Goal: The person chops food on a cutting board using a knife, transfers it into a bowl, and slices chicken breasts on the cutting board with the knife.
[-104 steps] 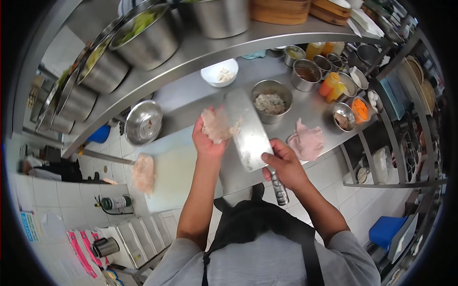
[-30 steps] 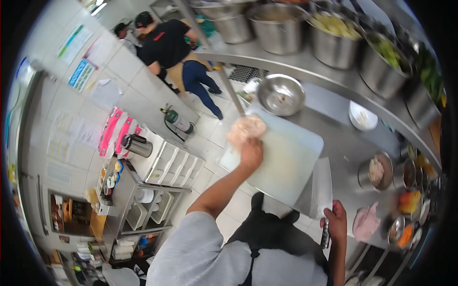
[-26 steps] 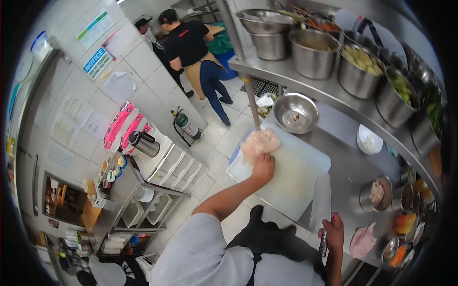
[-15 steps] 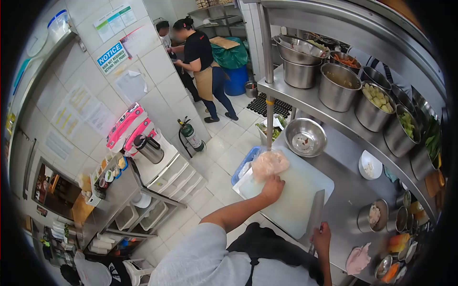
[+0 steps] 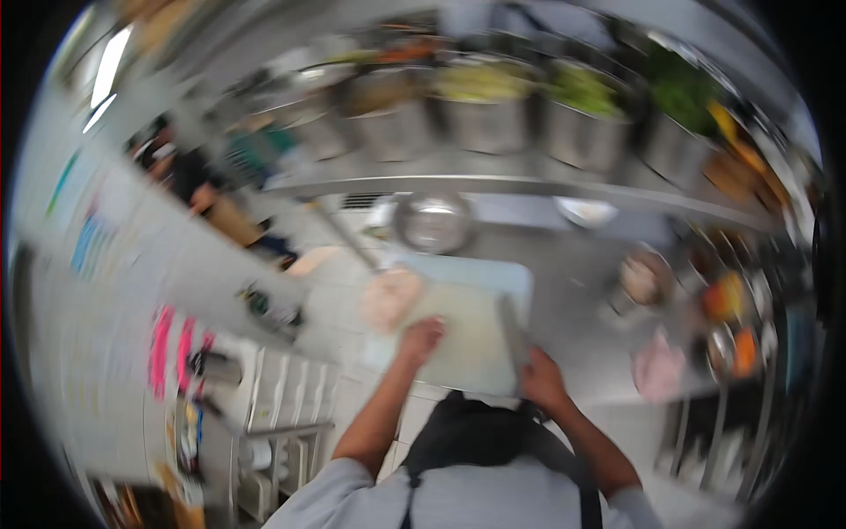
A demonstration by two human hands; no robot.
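Motion blurs the whole head view. My right hand [image 5: 544, 379] is closed round the handle of a broad-bladed knife [image 5: 509, 328], whose blade lies along the right side of a pale cutting board [image 5: 463, 353]. Towards the board's left side rests my left hand [image 5: 421, 341], its fingers too smeared to read. Just beyond that hand, at the board's left edge, is a clear plastic bag of pale pinkish food [image 5: 392, 298], apart from the fingers as far as the blur shows.
A steel bowl [image 5: 434, 220] stands behind the board. Metal pots of cut vegetables [image 5: 486, 106] line the shelf above. To the right are a pot with pale food [image 5: 646, 278], a pink cloth [image 5: 658, 366] and small containers [image 5: 724, 295]. A person [image 5: 198, 185] stands far left.
My view has swung to the right, so the board and counter appear further left and more square-on. The knife stays in my right hand. My left hand stays near the bag.
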